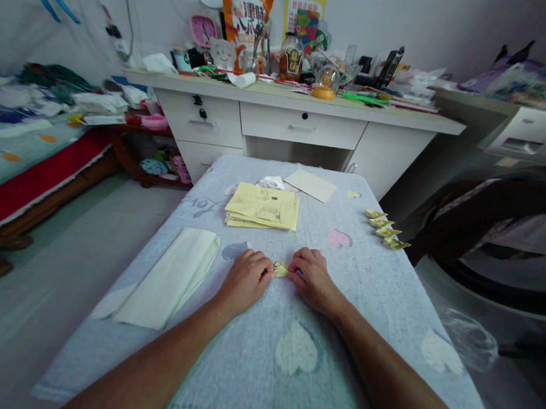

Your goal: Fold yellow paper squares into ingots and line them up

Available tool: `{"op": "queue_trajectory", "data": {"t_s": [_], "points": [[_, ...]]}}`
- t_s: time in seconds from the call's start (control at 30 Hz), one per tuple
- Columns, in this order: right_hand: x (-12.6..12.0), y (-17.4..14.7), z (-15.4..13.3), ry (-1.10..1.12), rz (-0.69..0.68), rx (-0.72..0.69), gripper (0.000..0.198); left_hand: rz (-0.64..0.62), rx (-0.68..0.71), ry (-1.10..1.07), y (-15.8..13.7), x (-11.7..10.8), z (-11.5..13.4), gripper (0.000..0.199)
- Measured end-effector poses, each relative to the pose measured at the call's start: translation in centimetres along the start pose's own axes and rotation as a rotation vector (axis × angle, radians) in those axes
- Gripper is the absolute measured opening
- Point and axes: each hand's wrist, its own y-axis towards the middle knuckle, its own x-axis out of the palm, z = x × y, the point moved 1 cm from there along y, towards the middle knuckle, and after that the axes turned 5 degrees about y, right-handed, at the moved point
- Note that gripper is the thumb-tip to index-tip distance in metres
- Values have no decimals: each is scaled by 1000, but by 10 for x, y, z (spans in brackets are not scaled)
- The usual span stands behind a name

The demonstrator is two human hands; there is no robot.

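Between my two hands is a small piece of folded yellow paper [280,269], held just above or on the cloth. My left hand [249,279] pinches its left end, with the fingers curled. On the opposite end, the thumb and fingers of my right hand [311,276] are closed. Beyond them lies a stack of yellow paper sheets [262,205] with dark print on top. Several folded yellow paper pieces [382,225] with pointed ends stand in a row by the table's right edge.
A blue cloth with heart shapes covers the table [246,362]. On it are a folded pale sheet [171,278] at left, a beige card [310,185] and a crumpled white tissue [271,182]. Behind stands a cluttered white desk [277,119]; a washing machine [528,138] is at right.
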Motion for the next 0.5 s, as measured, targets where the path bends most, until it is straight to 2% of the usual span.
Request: {"op": "queue_trajectory", "data": {"t_s": [0.3, 0.5], "points": [[2, 0, 2, -36, 34, 50, 9, 26, -7, 41, 0, 3, -5, 16], [-3, -4, 0, 18, 35, -20, 4, -5, -12, -27, 0, 2, -5, 3]]}}
